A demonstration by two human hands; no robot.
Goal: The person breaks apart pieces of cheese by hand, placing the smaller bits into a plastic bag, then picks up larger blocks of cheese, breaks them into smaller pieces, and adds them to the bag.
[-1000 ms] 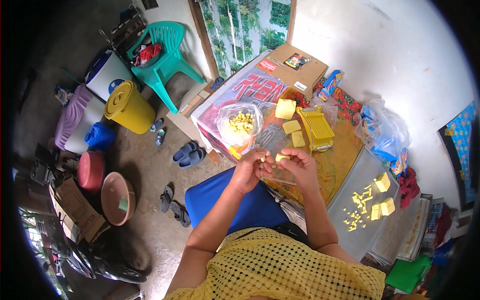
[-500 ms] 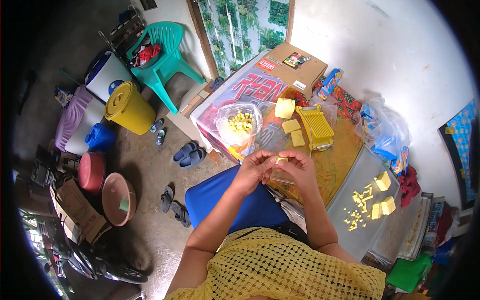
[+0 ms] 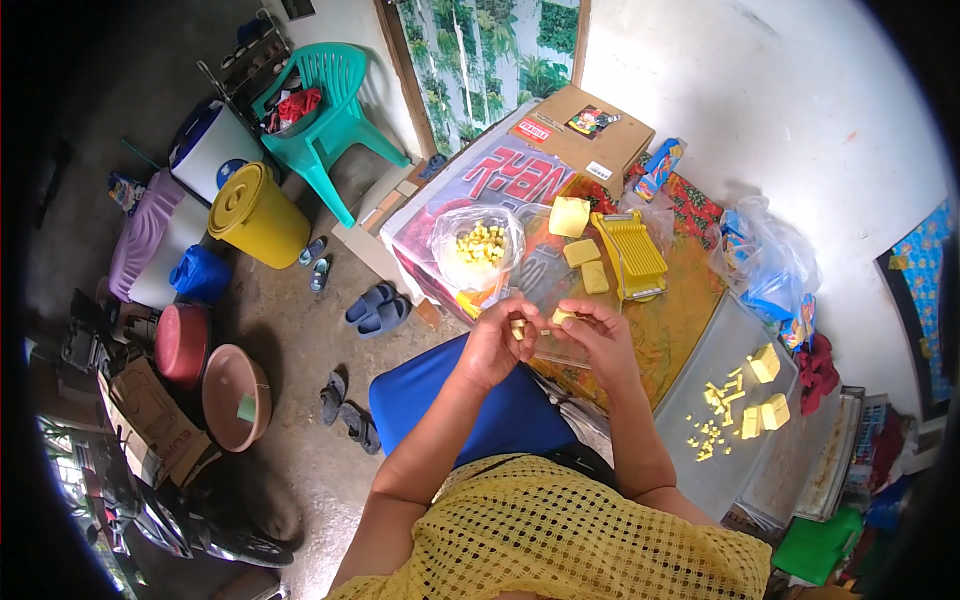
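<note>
My left hand (image 3: 490, 345) is closed on a small yellow piece (image 3: 517, 328), over the near edge of the table. Close beside it, my right hand (image 3: 600, 340) pinches a yellow block (image 3: 563, 316) between thumb and fingers. Beyond the hands, a clear bag-lined bowl (image 3: 447, 245) holds yellow cubes (image 3: 482, 244). Right of the bowl, larger yellow blocks (image 3: 569, 216) lie in a clear tray (image 3: 537, 222), next to a yellow slicer (image 3: 634, 258). More blocks (image 3: 765, 363), sticks and crumbs lie on a grey board (image 3: 690, 440) at the right.
A cardboard box (image 3: 580, 135) stands at the table's back. Plastic bags (image 3: 765, 255) lie by the wall. A blue seat (image 3: 450, 400) is in front of me. At the left are a green chair (image 3: 330, 120), a yellow bucket (image 3: 260, 215), basins (image 3: 237, 398) and slippers (image 3: 378, 310).
My hands have moved slightly apart. A small yellow piece now shows in my left hand, separate from the block in my right hand.
</note>
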